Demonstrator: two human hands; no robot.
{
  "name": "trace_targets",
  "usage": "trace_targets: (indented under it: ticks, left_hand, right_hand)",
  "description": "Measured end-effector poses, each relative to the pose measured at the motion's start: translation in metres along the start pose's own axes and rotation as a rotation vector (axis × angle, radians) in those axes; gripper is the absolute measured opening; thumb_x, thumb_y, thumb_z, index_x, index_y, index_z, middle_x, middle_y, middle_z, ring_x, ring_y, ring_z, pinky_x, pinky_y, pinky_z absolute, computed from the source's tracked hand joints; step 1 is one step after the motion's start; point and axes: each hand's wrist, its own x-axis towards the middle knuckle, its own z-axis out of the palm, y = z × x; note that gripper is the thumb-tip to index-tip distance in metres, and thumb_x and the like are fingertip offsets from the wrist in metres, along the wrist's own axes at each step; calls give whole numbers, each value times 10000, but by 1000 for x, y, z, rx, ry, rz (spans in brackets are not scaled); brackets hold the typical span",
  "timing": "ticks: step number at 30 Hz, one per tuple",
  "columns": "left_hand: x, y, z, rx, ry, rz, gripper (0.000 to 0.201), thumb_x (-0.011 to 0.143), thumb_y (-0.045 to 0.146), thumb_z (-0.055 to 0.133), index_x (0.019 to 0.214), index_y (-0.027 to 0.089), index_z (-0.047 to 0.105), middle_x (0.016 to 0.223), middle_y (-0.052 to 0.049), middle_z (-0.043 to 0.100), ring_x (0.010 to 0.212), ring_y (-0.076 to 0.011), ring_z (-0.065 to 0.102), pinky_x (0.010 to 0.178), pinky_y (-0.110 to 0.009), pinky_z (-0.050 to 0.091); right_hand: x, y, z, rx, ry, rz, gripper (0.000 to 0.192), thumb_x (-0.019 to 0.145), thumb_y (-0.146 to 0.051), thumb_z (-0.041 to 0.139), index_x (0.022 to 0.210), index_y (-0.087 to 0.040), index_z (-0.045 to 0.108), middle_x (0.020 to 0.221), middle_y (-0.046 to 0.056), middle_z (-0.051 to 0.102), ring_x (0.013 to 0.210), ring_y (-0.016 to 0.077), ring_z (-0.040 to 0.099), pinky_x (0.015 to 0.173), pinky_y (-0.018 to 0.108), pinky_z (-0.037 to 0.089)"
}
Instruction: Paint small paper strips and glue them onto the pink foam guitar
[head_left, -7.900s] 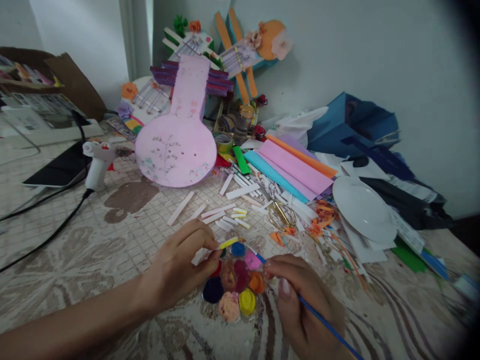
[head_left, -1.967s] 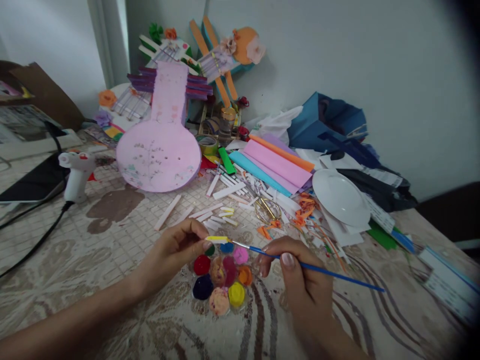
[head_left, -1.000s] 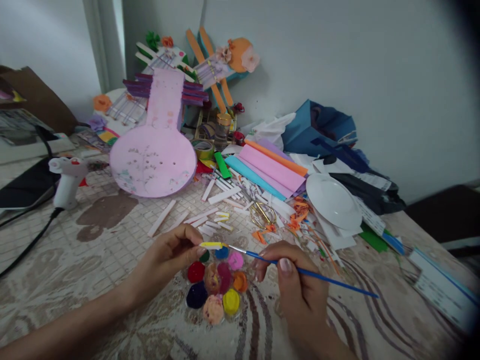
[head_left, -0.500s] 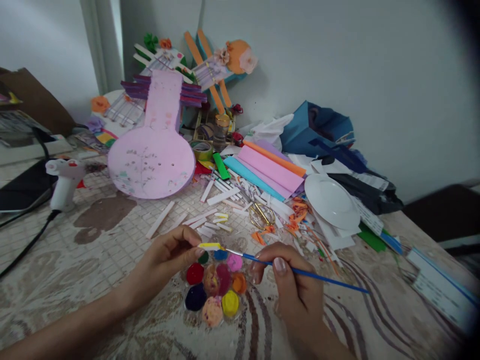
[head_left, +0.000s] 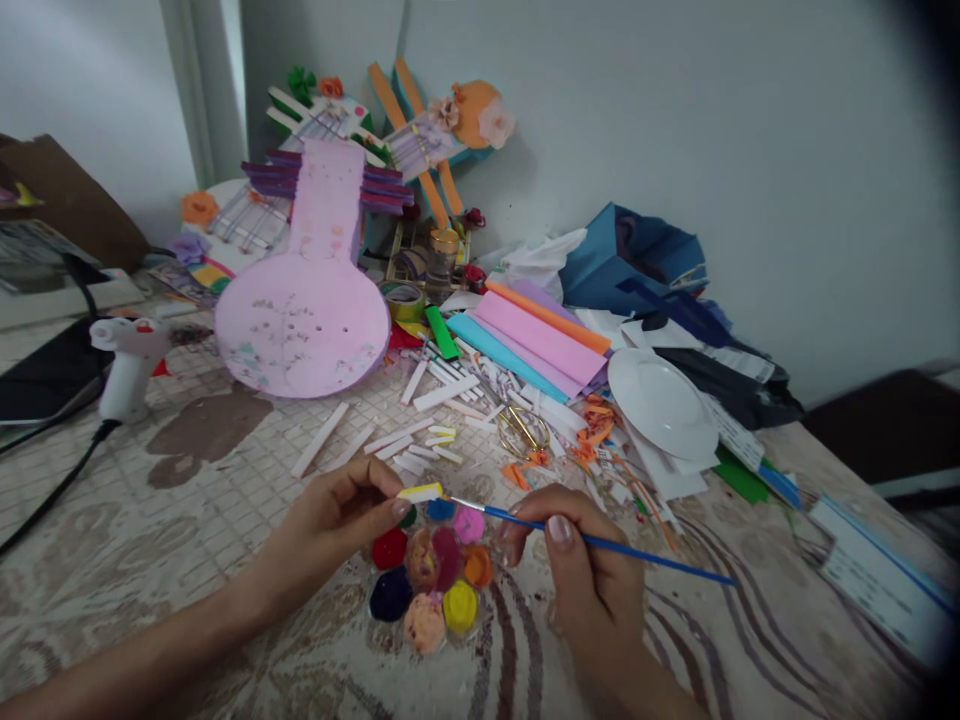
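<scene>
Pinching a small yellow-and-white strip point(head_left: 421, 493) in the left hand point(head_left: 341, 515) by 1 end — thumb and fingertips closed right onto it, away from the brush. Holding a blue paintbrush point(head_left: 517, 518) in the right hand point(head_left: 589, 575), closed round the handle like a pen, with bristles at the strip's free end; cannot tell whether touching. Raised just above the cluster of paint pots point(head_left: 448, 560). Probably very light, stiff enough to stick out straight, yet easy to crease; perhaps slippery on any wet yellow. Best gripped at the extreme end or by the edges, lightly.

Below, a patterned tablecloth point(head_left: 202, 520); beyond, loose white strips point(head_left: 394, 436), gold-handled scissors point(head_left: 525, 430), coloured sheets point(head_left: 536, 335) and a white plate point(head_left: 660, 405). Behind everything, a plain pale wall point(head_left: 637, 120) — in rather dim light.
</scene>
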Motion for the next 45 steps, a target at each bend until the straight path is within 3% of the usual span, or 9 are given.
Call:
trace_targets:
  ticks: [12,23,27,35,40,45]
  left_hand:
    - [1,-4,-4,-25,15,-87,269,779,412,633,769,157,547,683,19,542,618,-95,464,581,-219,376]
    - [-2,4,-2,92,50,-27,312,812,448,564,724,152,527,629,26,502,579,-92,439,532,-211,365]
    - [-4,5,-2,321,109,133,232,862,353,522,737,160,554,650,15,539,610,-105,484,554,-219,392]
    - [-7,0,-4,774,192,690,100,847,78,528,806,169,540,767,-2,561,724,-104,531,648,-218,435]
    - [-7,-1,-5,932,196,870,105,826,74,586,846,163,533,767,-4,587,734,-118,524,708,-251,463]
    - [-9,2,-4,1029,187,926,82,832,85,585,871,142,539,774,-22,602,743,-137,526,715,-276,477]
  right_hand:
    - [-1,3,2,-38,63,-123,220,921,-190,386,958,-202,603,765,27,610,646,127,581,620,289,468]
    - [1,-1,1,-142,-102,-238,249,871,-120,390,1003,-191,589,779,30,615,773,151,597,686,301,489]
    - [1,0,0,-183,-125,-259,271,849,-92,396,1022,-188,581,791,22,612,792,142,601,705,288,498]
    - [-2,-2,-2,-339,-269,-367,321,817,-69,442,1108,-159,541,1003,67,608,955,137,591,794,243,510]
    - [-4,-3,0,-357,-287,-367,324,826,-62,443,1123,-154,534,1052,76,594,1013,140,572,847,244,498]
    - [-6,-3,-1,-366,-336,-368,332,832,-78,443,1147,-153,515,1044,82,595,1009,152,579,833,262,513]
